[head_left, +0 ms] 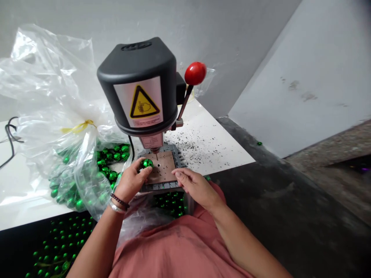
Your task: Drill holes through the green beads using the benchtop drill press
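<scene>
Between the thumb and fingers of my left hand [131, 178] is a shiny green ball [147, 163], held over the left part of the drill press's flat plate [166, 162]. Just right of the ball, a thin drill bit [157, 156] points down at a hole in that plate. My right hand [195, 185] is at the plate's right edge, its thumb and fingers pressed together; whatever they may hold is too small to make out. Above both hands stands the black drill press [142, 77], with a red-knobbed lever [195, 73] on its right.
A clear plastic bag [87, 162] of green balls, tied with yellow ribbon, lies on the white table [232, 150] at left. Dark shavings [188, 143] are scattered right of the press. More green balls [171, 202] sit below the table edge and at lower left [62, 239].
</scene>
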{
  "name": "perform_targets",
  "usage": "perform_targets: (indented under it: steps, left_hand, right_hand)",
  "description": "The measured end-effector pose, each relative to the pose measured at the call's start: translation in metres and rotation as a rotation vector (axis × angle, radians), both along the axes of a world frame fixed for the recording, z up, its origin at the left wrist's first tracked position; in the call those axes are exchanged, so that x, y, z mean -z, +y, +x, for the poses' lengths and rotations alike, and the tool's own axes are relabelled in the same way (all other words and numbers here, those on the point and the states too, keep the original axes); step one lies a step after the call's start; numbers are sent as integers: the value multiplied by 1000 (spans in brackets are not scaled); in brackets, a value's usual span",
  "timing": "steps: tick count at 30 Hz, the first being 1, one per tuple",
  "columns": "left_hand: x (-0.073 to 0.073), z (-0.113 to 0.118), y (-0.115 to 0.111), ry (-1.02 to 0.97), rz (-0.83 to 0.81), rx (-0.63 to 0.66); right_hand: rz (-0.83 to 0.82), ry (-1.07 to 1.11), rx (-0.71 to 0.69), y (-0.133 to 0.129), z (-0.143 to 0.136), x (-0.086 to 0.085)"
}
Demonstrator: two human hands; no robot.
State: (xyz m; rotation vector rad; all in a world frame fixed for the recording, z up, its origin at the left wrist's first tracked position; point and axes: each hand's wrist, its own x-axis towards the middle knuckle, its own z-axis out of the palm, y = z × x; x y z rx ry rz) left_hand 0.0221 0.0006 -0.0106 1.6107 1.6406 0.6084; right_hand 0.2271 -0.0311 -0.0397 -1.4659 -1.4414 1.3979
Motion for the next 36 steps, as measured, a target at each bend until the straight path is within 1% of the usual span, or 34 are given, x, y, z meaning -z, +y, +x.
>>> perform_targets:
  steps: [3, 6, 12, 15, 19, 25, 31, 36]
  left_hand:
    - [0, 6, 11, 62, 26, 56]
    - [3, 12, 16, 103, 39, 63]
    - [2, 14, 18, 221, -8, -6]
    - [2, 11, 17, 203, -33, -48]
    - [3, 10, 16, 190, -20, -50]
    - [-2, 17, 17, 272, -1, 0]
    - [-6, 21, 18, 414, 52, 42]
    - [-4, 25, 20, 517, 109, 104]
  right_hand:
    - [-2, 0, 21, -1, 9, 4]
    - [-7, 4, 24, -2, 12, 6]
    - [-8, 11, 44, -1, 17, 9]
    - [-7, 12, 42, -1, 18, 10]
    - [-4, 14, 44, -1, 17, 13]
    - [-13, 4, 58, -1, 19, 13]
    - [-21, 0, 67, -3, 24, 13]
    - [-31, 1, 71, -5, 25, 13]
